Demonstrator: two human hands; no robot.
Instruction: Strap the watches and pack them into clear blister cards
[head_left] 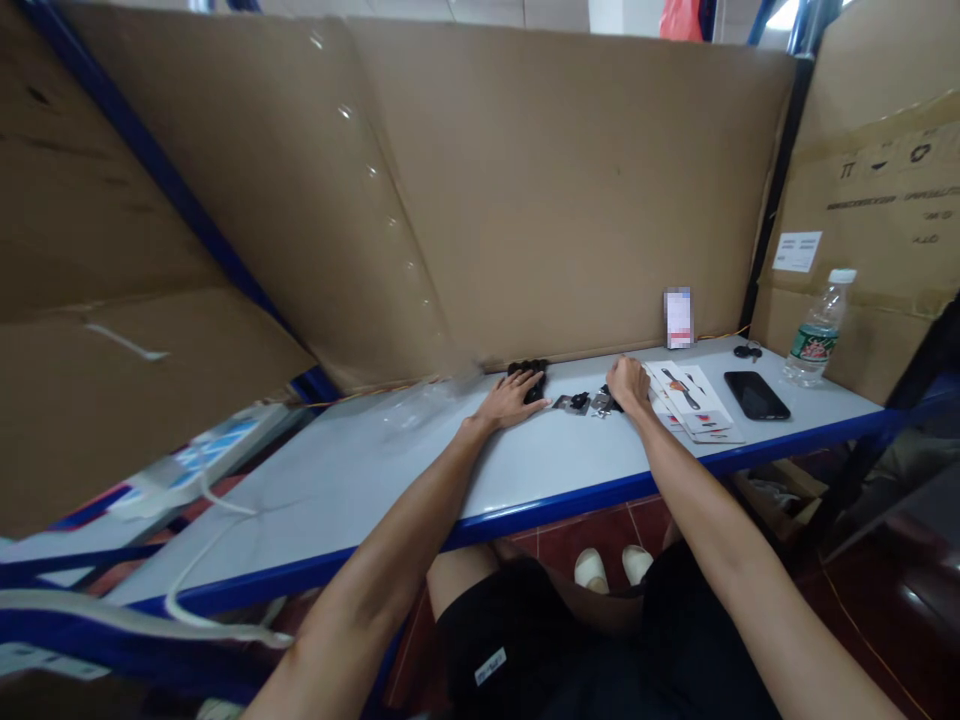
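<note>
My left grip (512,398) lies palm down toward the back of the pale grey, blue-edged desk (390,480), fingers spread loosely over a cluster of small, rounded black pieces (538,366); they rest against it and I clasp nothing there. The cluster sits under and just past my fingertips, from about twelve to two o'clock of that grip. At three o'clock, between my two grips, a small black part (579,400) lies with a few flat, silvery-grey bits (602,404) beside it, too small to make out. My right grip (628,383) is curled in on itself, with those silvery bits near it at eight o'clock; I cannot tell whether it pinches anything, since the fingers hide their own undersides. White printed sheets with coloured pictures (694,400) lie just beside it at about four o'clock, and a flat black phone (757,395) farther out at three. A clear plastic bottle with a green label (814,342) stands beyond that phone, between two and three o'clock. A blurred, see-through plastic bag (420,405) lies at nine o'clock of my left grip.
</note>
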